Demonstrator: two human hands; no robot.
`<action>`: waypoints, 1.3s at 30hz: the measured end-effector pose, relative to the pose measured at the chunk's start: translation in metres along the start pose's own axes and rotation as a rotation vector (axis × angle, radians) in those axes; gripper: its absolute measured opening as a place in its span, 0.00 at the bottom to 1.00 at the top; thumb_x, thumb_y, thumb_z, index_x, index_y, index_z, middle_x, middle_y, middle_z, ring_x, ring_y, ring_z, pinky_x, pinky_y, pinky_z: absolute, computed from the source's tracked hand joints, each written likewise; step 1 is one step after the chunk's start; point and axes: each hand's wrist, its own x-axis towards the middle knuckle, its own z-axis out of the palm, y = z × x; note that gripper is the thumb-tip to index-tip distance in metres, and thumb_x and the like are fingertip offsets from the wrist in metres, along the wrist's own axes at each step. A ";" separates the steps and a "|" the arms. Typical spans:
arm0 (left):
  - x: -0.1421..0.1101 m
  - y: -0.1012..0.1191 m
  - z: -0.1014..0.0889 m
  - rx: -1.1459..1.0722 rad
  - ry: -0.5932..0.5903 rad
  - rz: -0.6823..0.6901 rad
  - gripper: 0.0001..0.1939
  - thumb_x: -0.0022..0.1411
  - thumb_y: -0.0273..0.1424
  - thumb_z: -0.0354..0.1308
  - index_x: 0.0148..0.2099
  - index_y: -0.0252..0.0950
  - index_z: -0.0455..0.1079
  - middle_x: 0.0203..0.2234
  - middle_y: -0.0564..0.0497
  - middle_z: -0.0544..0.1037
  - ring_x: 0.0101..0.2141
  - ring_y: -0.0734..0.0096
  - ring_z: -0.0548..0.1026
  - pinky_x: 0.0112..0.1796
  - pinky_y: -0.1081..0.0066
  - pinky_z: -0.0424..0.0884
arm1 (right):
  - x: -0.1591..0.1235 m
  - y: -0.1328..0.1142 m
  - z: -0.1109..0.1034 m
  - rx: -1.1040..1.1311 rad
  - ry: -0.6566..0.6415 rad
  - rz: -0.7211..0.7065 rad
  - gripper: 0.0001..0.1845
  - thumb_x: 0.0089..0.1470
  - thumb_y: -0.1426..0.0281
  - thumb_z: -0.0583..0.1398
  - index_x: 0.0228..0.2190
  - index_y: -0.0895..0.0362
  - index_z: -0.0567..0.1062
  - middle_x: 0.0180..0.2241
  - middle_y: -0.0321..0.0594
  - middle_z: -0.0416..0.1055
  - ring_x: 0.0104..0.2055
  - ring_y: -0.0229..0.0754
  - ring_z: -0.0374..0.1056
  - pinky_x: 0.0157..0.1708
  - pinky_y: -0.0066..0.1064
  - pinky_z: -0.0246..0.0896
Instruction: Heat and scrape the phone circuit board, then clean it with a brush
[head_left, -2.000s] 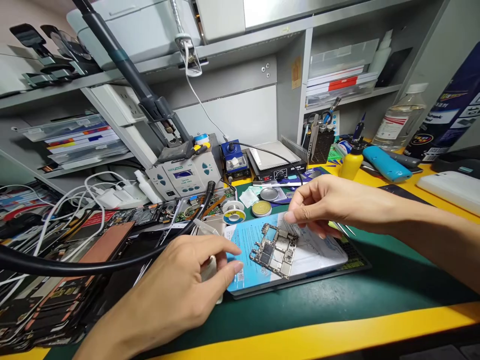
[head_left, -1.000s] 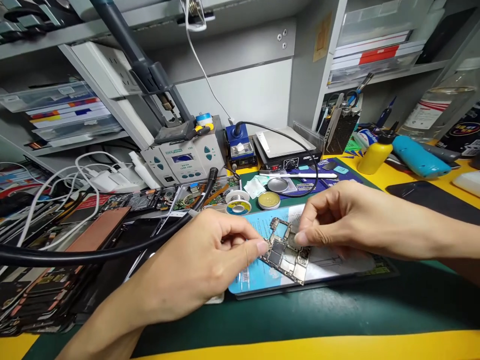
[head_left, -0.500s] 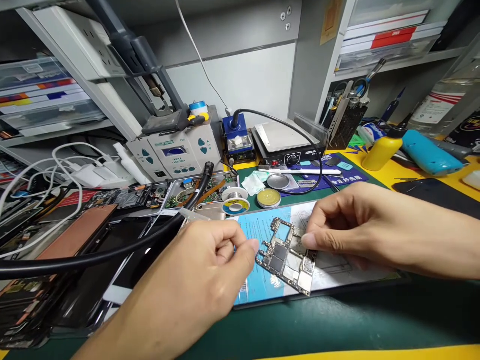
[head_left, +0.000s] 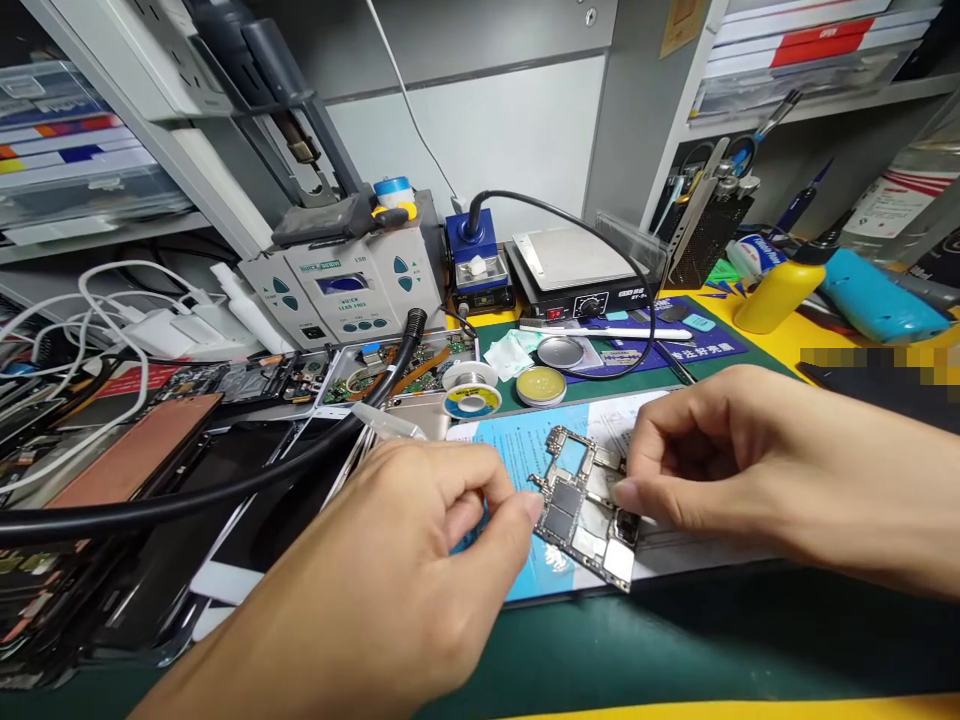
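Note:
A small phone circuit board (head_left: 581, 505) with metal shields lies on a blue and white printed sheet (head_left: 525, 455) on the green mat. My left hand (head_left: 405, 560) is curled, thumb tip touching the board's left edge. My right hand (head_left: 720, 460) comes in from the right with fingers bent, its fingertips pinching the board's right side. Both hands grip the board between them.
A thick black hose (head_left: 225, 485) crosses the left side. Behind stand a grey rework station (head_left: 345, 290), a blue solder stand (head_left: 474, 262), a hot plate (head_left: 570, 270), solder spool (head_left: 471, 392), flux tins (head_left: 541, 385), a yellow bottle (head_left: 776, 295). Opened phones (head_left: 142, 450) pile at left.
My left hand moved in from the sheet's left edge to the board. My right hand came down onto the board's right side. The view drew closer and the board shifted slightly.

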 end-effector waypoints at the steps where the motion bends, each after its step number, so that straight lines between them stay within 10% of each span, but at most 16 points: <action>1: 0.000 0.001 -0.001 -0.020 0.039 0.054 0.24 0.65 0.47 0.52 0.22 0.38 0.63 0.15 0.58 0.59 0.17 0.79 0.57 0.16 0.75 0.50 | 0.000 0.000 -0.001 -0.011 -0.004 0.007 0.15 0.55 0.60 0.65 0.24 0.56 0.74 0.23 0.35 0.66 0.23 0.34 0.54 0.17 0.24 0.47; 5: -0.001 0.004 -0.005 -0.074 0.155 0.171 0.20 0.68 0.43 0.52 0.27 0.39 0.69 0.21 0.57 0.71 0.24 0.78 0.68 0.24 0.78 0.62 | 0.001 0.001 -0.006 0.052 -0.029 0.070 0.14 0.55 0.60 0.66 0.26 0.56 0.76 0.22 0.33 0.68 0.19 0.30 0.53 0.14 0.21 0.46; 17: 0.000 0.002 -0.004 -0.115 0.034 0.082 0.23 0.68 0.46 0.50 0.24 0.38 0.63 0.18 0.58 0.62 0.20 0.80 0.60 0.19 0.78 0.55 | 0.007 -0.023 -0.011 0.468 -0.103 0.184 0.10 0.48 0.64 0.71 0.24 0.57 0.80 0.11 0.31 0.66 0.11 0.28 0.51 0.10 0.18 0.46; 25: -0.001 -0.001 -0.006 -0.139 0.061 0.085 0.24 0.69 0.48 0.49 0.26 0.38 0.63 0.20 0.56 0.62 0.22 0.78 0.61 0.21 0.77 0.57 | 0.000 -0.021 -0.013 0.207 -0.135 0.105 0.11 0.51 0.62 0.70 0.31 0.57 0.82 0.16 0.32 0.67 0.17 0.31 0.58 0.17 0.20 0.57; 39: -0.002 -0.012 -0.005 -0.089 -0.148 -0.054 0.26 0.68 0.52 0.49 0.26 0.38 0.61 0.17 0.58 0.54 0.19 0.78 0.51 0.18 0.71 0.46 | -0.001 -0.024 -0.003 0.010 -0.035 -0.009 0.18 0.55 0.53 0.66 0.29 0.56 0.77 0.17 0.31 0.62 0.16 0.31 0.53 0.13 0.23 0.47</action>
